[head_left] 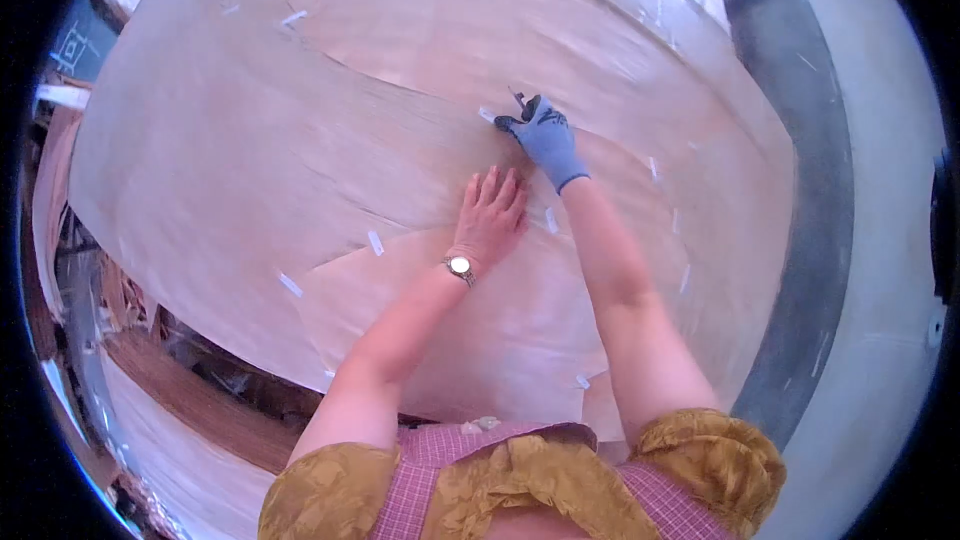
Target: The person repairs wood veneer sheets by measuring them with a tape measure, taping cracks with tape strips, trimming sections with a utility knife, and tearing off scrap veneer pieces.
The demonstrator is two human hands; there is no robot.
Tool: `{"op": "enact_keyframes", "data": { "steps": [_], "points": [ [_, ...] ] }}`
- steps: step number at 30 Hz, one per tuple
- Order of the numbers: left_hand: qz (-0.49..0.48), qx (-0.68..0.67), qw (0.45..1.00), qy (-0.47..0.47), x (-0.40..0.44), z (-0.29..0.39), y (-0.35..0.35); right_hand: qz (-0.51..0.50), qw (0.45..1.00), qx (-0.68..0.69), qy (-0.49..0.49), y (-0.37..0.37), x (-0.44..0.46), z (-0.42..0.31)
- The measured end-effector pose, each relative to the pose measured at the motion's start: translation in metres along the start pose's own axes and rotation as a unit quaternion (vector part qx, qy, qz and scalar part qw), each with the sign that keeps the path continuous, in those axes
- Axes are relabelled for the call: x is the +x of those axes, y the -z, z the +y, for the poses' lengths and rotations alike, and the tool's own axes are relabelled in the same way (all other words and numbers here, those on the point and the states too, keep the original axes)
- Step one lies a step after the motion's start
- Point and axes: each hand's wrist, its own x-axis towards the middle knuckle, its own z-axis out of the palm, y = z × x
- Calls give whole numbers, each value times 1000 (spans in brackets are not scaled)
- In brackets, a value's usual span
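Note:
My left hand [491,219] is bare, with a watch [459,265] on the wrist. Its fingers lie flat and outstretched on a large, pale, thin sheet [230,140] that looks like wood veneer. Just beyond it, my right hand [549,140] wears a blue-grey glove with dark fingertips. Those fingers are closed around a small dark tool [517,97] with a thin tip; its exact kind is unclear. Beside the gloved fingertips sits a short strip of white tape [487,114]. A curved seam runs through the sheet towards my right hand.
More tape strips, such as one near the left forearm [375,243], dot the sheet. A dark grey band [810,190] borders the right side, with a pale surface [890,140] past it. Brown, wood-like pieces [200,395] lie below the sheet's lower left edge.

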Motion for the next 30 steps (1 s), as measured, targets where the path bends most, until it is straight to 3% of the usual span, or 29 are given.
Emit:
{"op": "enact_keyframes", "data": {
  "steps": [3,7,10,12,14,16,19,20,23,26,27,30],
  "points": [
    [-20,-18,1000,5,3,5,14,109,979,165,-53,11,-44,0],
    [-24,-105,994,-6,-8,-3,34,158,910,381,-38,8,-169,1],
    [21,-115,993,-34,-73,-24,100,124,886,445,-51,-9,-253,-10],
    [37,-68,997,12,-151,-39,167,45,881,468,-61,-39,-306,-10],
    [66,-54,988,131,-249,-72,217,-10,890,449,-79,-57,-355,-30],
    [63,46,960,268,-349,-94,279,-33,883,461,-86,-84,-400,-54],
    [83,144,877,452,-525,-148,323,-126,872,465,-92,-110,-442,-117],
    [22,118,806,579,-578,-160,338,-171,871,450,-93,-118,-454,-139],
    [-20,172,668,724,-719,-201,361,-190,910,345,128,-198,-461,-183],
    [-39,124,630,766,-780,-248,377,-145,919,274,242,-246,-452,-270],
    [-32,100,634,766,-793,-272,382,-197,910,298,210,-265,-444,-306],
    [26,56,716,696,-821,-345,395,-258,891,312,205,-316,-425,-414]
  ]
}}
